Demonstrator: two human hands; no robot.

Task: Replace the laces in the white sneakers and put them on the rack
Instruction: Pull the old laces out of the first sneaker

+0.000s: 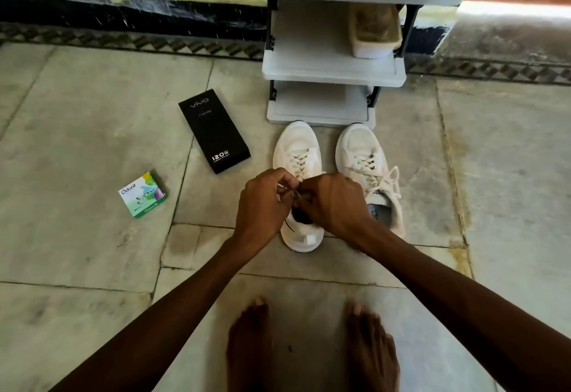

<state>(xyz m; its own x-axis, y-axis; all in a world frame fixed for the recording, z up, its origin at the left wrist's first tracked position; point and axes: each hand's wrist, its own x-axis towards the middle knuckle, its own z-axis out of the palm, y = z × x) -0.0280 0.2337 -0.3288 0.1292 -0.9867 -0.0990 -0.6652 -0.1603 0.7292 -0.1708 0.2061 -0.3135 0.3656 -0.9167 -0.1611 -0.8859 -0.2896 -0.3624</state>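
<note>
Sneaker [297, 141] points toe-first at rack [333, 68] — left hand [262, 203], right hand [335, 203] pinch its laces [299, 161].

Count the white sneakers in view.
2. The left sneaker sits under the left hand and right hand, which pinch its laces. The right sneaker stands beside it. Both are before the rack; none seems hidden.

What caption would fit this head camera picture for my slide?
The left hand and right hand pinch the laces of one white sneaker, the other sneaker beside it, before a grey rack.
</note>
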